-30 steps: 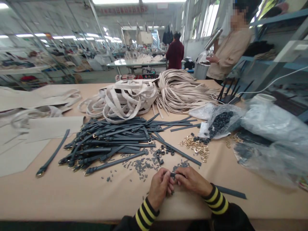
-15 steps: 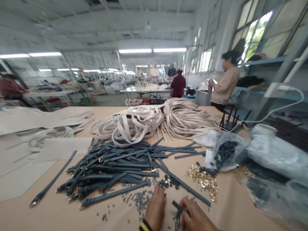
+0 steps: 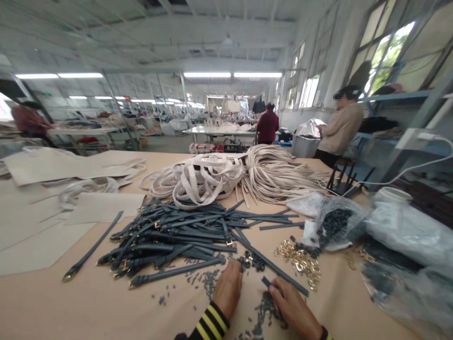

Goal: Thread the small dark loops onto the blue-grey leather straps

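Note:
My left hand lies palm down on the tan table, fingers apart, fingertips next to a small cluster of dark loops. My right hand pinches the end of a short dark strap that points up and left. Small dark cut bits are scattered between and under both hands. A long dark strap runs diagonally just beyond my right hand. The big pile of dark straps with gold buckles lies ahead to the left.
Gold buckles and a plastic bag of dark rings sit to the right, with more plastic bags beyond. Cream straps and cream cords fill the far side. A person stands at the far right corner.
My hands, together on one small piece a second ago, have parted. The left hand has reached forward to the loops; the right keeps the strap. The view has tilted upward.

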`<state>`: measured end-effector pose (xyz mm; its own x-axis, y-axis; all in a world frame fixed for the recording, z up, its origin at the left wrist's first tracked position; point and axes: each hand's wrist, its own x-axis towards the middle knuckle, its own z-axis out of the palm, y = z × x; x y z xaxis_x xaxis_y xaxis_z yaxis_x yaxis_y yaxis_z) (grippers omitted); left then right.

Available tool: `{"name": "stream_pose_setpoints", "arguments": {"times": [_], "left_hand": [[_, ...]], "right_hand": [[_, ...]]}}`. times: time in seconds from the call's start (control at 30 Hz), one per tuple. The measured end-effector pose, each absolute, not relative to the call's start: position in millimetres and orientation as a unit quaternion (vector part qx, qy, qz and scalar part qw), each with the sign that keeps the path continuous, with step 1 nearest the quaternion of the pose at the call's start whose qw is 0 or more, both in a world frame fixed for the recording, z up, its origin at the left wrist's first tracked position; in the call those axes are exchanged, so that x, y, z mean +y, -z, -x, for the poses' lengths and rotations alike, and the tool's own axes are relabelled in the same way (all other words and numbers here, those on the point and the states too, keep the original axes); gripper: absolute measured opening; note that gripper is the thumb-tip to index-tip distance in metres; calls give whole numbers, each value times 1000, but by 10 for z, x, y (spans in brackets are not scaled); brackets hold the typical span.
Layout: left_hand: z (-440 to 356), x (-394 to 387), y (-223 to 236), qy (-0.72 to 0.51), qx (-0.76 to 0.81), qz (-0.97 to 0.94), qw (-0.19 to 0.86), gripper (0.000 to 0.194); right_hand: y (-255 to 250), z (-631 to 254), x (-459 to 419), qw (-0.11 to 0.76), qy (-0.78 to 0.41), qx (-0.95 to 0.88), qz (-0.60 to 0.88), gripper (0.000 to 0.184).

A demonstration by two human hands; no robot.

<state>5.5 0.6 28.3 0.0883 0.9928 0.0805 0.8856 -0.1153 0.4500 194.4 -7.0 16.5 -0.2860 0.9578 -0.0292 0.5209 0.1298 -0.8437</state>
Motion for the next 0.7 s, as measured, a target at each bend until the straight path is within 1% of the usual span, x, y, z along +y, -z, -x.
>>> {"name": "stream_pose_setpoints", "arguments": {"times": [0.17, 0.27, 0.37, 0.47, 0.57, 0.63, 0.7], "left_hand": [[2, 33, -405, -232, 624, -733, 142, 18], [-105, 53, -400, -226, 599, -751, 159, 17], [-279, 120, -376, -203, 606, -750, 168, 17], [-443, 225, -351, -160, 634, -738, 166, 18], [-525, 298, -325, -135, 641, -739, 159, 26], [-522, 304, -295, -146, 635, -740, 166, 30], [-495, 288, -239, -196, 619, -736, 193, 28]], "right_hand": [[-195, -2000, -100, 294, -428, -667, 534, 27], [-184, -1993, -101, 309, -429, -660, 533, 28], [-187, -1984, -98, 319, -435, -653, 531, 28], [-204, -1974, -95, 316, -444, -644, 536, 27], [-198, -1962, -97, 320, -441, -642, 540, 26], [-152, -1952, -93, 321, -438, -641, 542, 27], [-64, -1938, -73, 317, -428, -640, 554, 29]]}}
